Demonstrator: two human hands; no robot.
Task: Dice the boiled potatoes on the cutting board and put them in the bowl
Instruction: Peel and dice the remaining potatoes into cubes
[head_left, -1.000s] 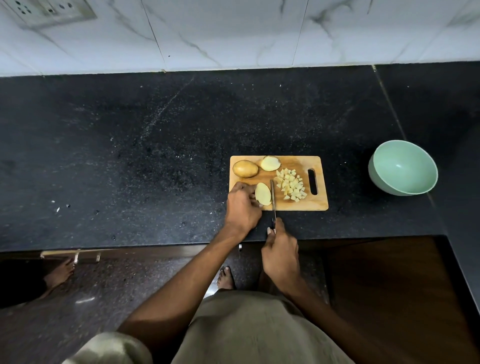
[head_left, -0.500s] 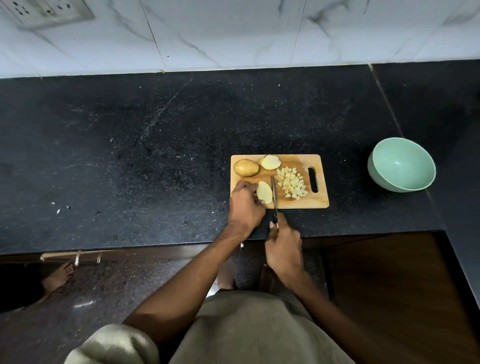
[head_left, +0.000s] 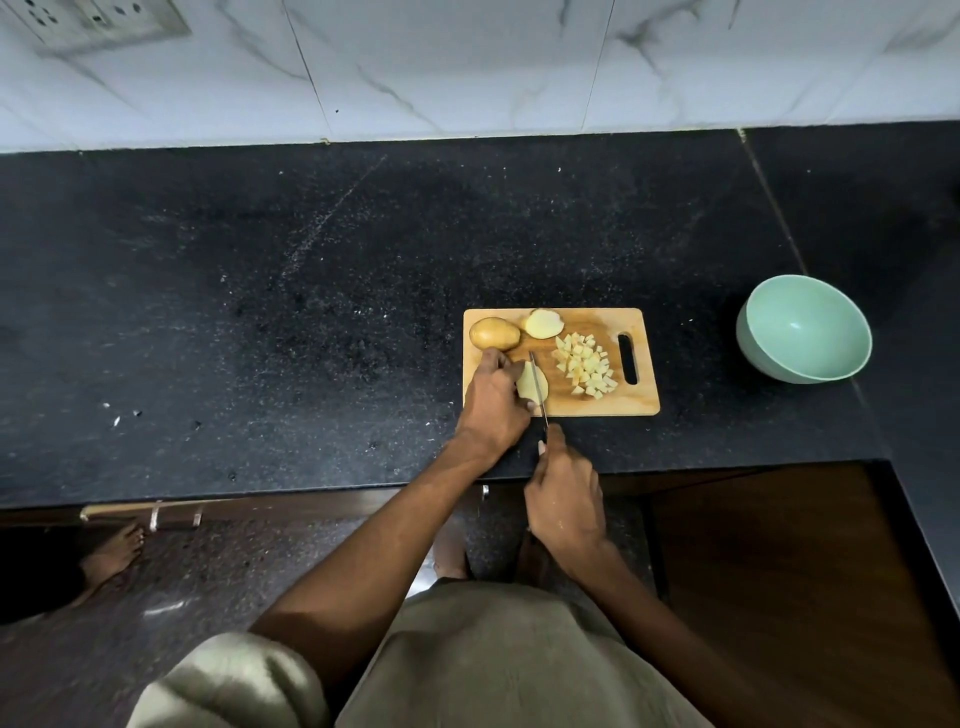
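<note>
Left hand (head_left: 493, 400) is curled over the half potato (head_left: 532, 383) at the lower left of the cutting board (head_left: 597, 325), pinning its left side. Right hand (head_left: 566, 501) sits below the board's near edge, closed round the knife (head_left: 537, 387) handle, index finger along the spine.

Key relation: the blade runs near-vertical in frame, tip toward the upper part of the board, and lies across the half's right portion, just beside the left fingertips. It looks bedded in the flesh, but depth is hard to judge from above. Judgement: next cuts step leftward, toward those fingers.

Diced pile (head_left: 584, 366) sits right of the blade. Whole potato (head_left: 494, 333) and another half (head_left: 544, 323) wait at the board's upper left. Bowl (head_left: 831, 291) is well apart at right, nearer the right hand, nothing visible in it.
</note>
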